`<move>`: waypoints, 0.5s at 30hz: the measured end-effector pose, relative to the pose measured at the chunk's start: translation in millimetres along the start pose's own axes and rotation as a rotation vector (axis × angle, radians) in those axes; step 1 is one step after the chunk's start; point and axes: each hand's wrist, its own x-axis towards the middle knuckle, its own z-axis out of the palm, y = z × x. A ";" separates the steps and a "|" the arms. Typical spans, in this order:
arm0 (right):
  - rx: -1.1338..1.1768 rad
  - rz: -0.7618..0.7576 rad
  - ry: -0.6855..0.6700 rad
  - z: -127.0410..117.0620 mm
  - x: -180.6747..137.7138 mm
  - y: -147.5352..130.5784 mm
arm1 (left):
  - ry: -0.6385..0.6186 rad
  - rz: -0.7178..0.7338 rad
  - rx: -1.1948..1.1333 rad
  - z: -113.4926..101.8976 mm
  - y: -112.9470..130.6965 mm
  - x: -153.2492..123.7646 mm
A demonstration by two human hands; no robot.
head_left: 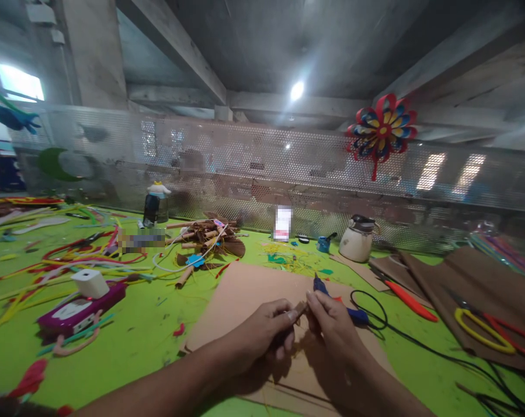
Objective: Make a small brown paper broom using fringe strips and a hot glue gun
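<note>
My left hand (pixel 266 333) and my right hand (pixel 334 324) meet over a brown cardboard sheet (pixel 245 289) on the green table (pixel 144 330). Both pinch one small brown piece (pixel 300 308) between their fingertips. The fingers of each hand are curled closed around it. A blue glue gun (pixel 331 292) lies on the cardboard just behind my right hand, its black cord (pixel 375 315) looping to the right.
A pile of brown rolled pieces (pixel 210 237) lies behind the cardboard. Left are coloured strips, a white charger (pixel 90 282) and a purple box (pixel 82 310). Right lie yellow-handled scissors (pixel 483 327), a red-handled tool (pixel 410 301), brown sheets and a cream kettle (pixel 356 238). A perforated metal screen (pixel 262 168) backs the table.
</note>
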 end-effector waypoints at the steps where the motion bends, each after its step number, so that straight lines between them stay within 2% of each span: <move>1: 0.034 0.010 0.033 -3.1 2.8 1.2 | -0.003 0.002 -0.003 -1.2 1.1 0.5; 5: 0.082 0.037 0.083 -20.3 16.5 2.0 | 0.033 -0.005 -0.070 -7.7 3.7 4.0; 10: 0.067 0.029 0.116 -35.4 28.0 2.3 | 0.163 -0.004 -0.161 -16.4 9.2 8.5; 15: -0.003 -0.001 0.154 -36.8 27.1 12.4 | 0.160 -0.021 -0.141 -20.9 12.6 11.0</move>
